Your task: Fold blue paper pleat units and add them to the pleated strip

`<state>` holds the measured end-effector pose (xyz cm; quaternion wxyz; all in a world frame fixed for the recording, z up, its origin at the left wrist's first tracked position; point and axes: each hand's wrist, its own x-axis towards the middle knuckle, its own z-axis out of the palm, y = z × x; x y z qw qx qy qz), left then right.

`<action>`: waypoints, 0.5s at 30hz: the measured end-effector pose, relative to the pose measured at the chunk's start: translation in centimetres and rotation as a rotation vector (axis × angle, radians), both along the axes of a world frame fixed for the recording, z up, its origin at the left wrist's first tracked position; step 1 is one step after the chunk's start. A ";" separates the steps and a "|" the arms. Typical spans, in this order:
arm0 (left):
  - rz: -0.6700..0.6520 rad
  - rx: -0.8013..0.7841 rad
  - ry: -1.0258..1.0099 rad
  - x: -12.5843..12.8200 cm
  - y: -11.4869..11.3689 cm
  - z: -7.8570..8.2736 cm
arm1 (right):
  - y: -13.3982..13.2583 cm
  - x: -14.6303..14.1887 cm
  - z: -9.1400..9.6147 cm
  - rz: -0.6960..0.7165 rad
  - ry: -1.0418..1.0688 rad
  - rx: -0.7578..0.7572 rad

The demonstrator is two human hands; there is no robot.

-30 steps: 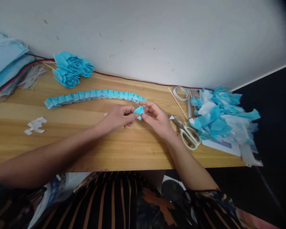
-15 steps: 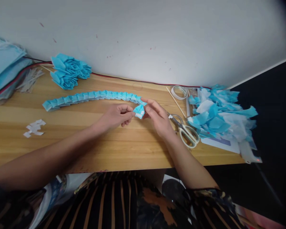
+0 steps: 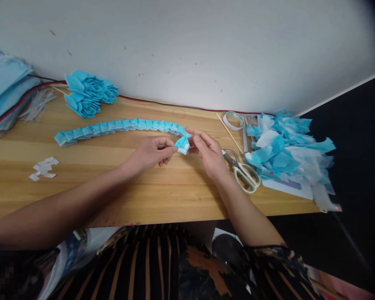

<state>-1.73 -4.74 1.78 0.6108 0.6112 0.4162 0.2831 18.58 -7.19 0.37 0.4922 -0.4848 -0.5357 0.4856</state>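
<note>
Between thumb and forefinger, my left hand (image 3: 154, 153) pinches the lower left corner of a small folded blue fabric piece (image 3: 181, 144). A white strip, apparently tape, runs along its lower edge. My right hand (image 3: 208, 152) is at the piece's right side, its fingertips touching or very near the edge. The right thumb is lifted off, and the fingers are parted. Just behind both hands, a long curved row of folded blue pieces (image 3: 118, 126) lies on the table, its right end partly covered by my right fingers.
Scissors (image 3: 246, 177) lie right of my right hand. Beyond them are a tape roll (image 3: 233, 121), a thin stick (image 3: 229, 134) and a heap of blue and white fabric scraps (image 3: 287, 150). Blue fabric flowers (image 3: 89, 93), white strips (image 3: 37, 106) and small white bits (image 3: 43, 167) are at left.
My right thumb has drawn back a little from the folded piece, and the right fingers have parted. My left hand keeps its pinch. The whole view has shifted slightly.
</note>
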 end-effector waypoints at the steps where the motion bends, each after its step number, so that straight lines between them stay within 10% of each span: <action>1: 0.024 0.002 -0.011 0.0 0.0 0.0 | 0.0 0.0 0.0 0.026 0.021 -0.018; 15: 0.084 -0.022 -0.061 0.1 0.3 -0.1 | -0.1 -0.3 0.0 0.146 -0.138 0.045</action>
